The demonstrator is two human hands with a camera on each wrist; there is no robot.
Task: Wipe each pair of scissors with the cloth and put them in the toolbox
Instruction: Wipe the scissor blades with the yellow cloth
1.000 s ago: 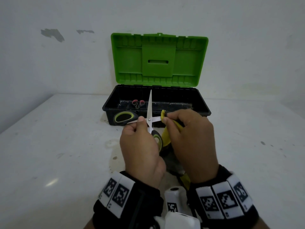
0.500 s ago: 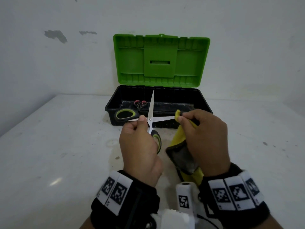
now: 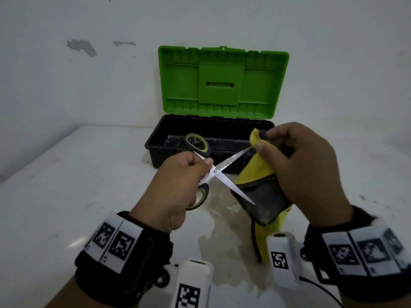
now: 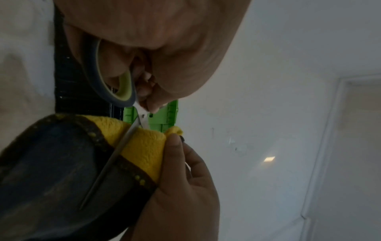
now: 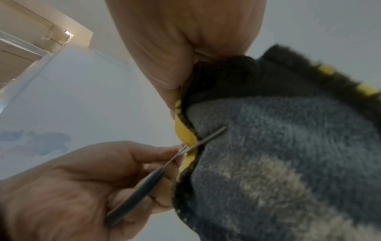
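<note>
My left hand grips a pair of scissors near the pivot, blades spread wide, with black and lime handles. My right hand pinches a yellow and grey cloth around the tip of the upper blade. The lower blade lies across the cloth's grey side. In the left wrist view the blade crosses the cloth. In the right wrist view the blade rests on the grey cloth. The black toolbox stands open behind, its green lid upright.
Another pair of scissors with red handles lies inside the toolbox, partly hidden by the handle loop. A white wall stands right behind the box. The white tabletop has a wet patch under my hands.
The scissors turned clockwise: one blade that pointed up now points toward the right. My right hand slid the cloth outward along a blade to its tip. Both hands rose slightly.
</note>
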